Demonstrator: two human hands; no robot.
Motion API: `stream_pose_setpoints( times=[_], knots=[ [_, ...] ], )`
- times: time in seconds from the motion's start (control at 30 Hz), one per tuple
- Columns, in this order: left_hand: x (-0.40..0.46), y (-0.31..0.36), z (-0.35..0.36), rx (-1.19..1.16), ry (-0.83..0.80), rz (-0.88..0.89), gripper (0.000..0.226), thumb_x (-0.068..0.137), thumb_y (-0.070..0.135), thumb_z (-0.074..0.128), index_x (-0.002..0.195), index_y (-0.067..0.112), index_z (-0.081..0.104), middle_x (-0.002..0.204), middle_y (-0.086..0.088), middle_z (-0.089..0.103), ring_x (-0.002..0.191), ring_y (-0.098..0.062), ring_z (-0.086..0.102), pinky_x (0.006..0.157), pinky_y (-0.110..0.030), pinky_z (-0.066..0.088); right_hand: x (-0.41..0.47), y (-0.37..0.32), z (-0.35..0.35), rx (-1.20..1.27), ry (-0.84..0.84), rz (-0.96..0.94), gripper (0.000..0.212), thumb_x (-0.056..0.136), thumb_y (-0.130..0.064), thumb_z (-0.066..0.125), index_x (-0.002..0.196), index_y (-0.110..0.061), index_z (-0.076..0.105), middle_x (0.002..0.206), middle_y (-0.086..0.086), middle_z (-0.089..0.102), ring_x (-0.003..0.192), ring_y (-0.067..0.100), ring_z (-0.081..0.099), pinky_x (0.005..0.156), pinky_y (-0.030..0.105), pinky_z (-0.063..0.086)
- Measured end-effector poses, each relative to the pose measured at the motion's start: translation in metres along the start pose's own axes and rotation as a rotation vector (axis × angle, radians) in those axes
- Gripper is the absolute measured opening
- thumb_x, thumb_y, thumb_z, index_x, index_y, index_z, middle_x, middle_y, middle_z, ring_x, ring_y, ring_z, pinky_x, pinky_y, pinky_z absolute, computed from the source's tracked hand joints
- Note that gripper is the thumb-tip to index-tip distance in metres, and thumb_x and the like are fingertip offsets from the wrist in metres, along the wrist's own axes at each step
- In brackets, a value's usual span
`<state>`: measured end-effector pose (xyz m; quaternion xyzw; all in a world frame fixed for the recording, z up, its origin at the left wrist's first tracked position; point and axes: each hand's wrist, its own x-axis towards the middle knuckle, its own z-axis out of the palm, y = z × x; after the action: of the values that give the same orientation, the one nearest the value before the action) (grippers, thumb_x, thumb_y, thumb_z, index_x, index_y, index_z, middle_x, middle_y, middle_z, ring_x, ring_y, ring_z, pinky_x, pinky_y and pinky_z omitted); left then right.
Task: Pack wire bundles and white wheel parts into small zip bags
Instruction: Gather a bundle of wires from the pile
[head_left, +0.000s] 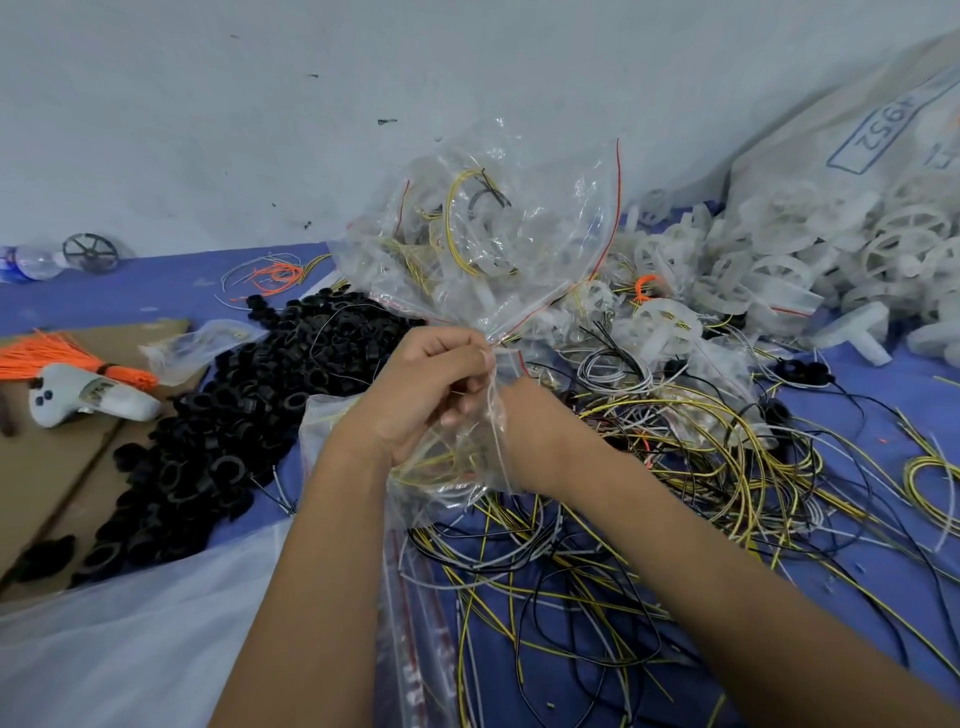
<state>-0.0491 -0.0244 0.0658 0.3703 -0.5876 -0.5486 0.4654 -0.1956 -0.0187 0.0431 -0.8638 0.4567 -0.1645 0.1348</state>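
Note:
My left hand (426, 384) grips a clear zip bag (467, 447) at its mouth, fingers curled round the plastic. My right hand (524, 415) sits mostly behind that bag, its fingers pinching the film from the other side. Yellow wire shows through the bag below my hands. Just above my hands a cluster of filled zip bags (493, 228) with red seal strips stands up, holding yellow wire loops and white wheel parts. Loose yellow, black and white wires (675, 467) spread over the blue surface to the right. White wheel parts (779, 260) are heaped at the back right.
A pile of black plastic rings (234, 415) lies left of my hands. Further left, cardboard (62, 467) carries orange ties (62, 353) and a white handheld device (88, 400). Empty zip bags (415, 623) lie below my arms. A big printed sack (857, 130) leans at the right. A water bottle (31, 260) lies far left.

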Motion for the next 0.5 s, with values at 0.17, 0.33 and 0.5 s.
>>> stream_pose_setpoints(
  times=[0.17,0.33,0.5],
  knots=[
    [0.0,0.013,0.01,0.032,-0.05,0.058,0.024,0.089,0.004,0.057,0.065,0.007,0.056,0.058,-0.005,0.045,0.044,-0.013,0.04,0.037,-0.017,0.026,0.003,-0.005,-0.015,0.74,-0.552,0.232,0.036,0.101,-0.001,0.043,0.067,-0.014,0.046,0.062,0.004,0.042,0.045,0.007,0.035,0.045,0.018,0.023],
    [0.004,0.026,0.023,0.088,-0.131,0.159,0.02,0.084,0.018,0.065,0.064,0.016,0.064,0.061,-0.006,0.049,0.047,-0.014,0.042,0.041,-0.017,0.029,0.019,-0.009,-0.008,0.492,-0.535,0.434,0.034,0.099,0.002,0.047,0.066,-0.009,0.049,0.055,0.003,0.053,0.047,0.009,0.048,0.046,0.018,0.038],
    [0.009,0.003,0.007,0.393,0.287,0.118,0.037,0.094,0.019,0.064,0.066,-0.002,0.054,0.056,-0.002,0.043,0.05,-0.012,0.035,0.053,-0.024,0.032,0.016,-0.001,-0.01,0.718,-0.214,0.35,0.008,0.094,0.005,0.06,0.094,-0.003,0.062,0.072,0.002,0.051,0.055,0.007,0.048,0.046,0.017,0.041]
  ],
)
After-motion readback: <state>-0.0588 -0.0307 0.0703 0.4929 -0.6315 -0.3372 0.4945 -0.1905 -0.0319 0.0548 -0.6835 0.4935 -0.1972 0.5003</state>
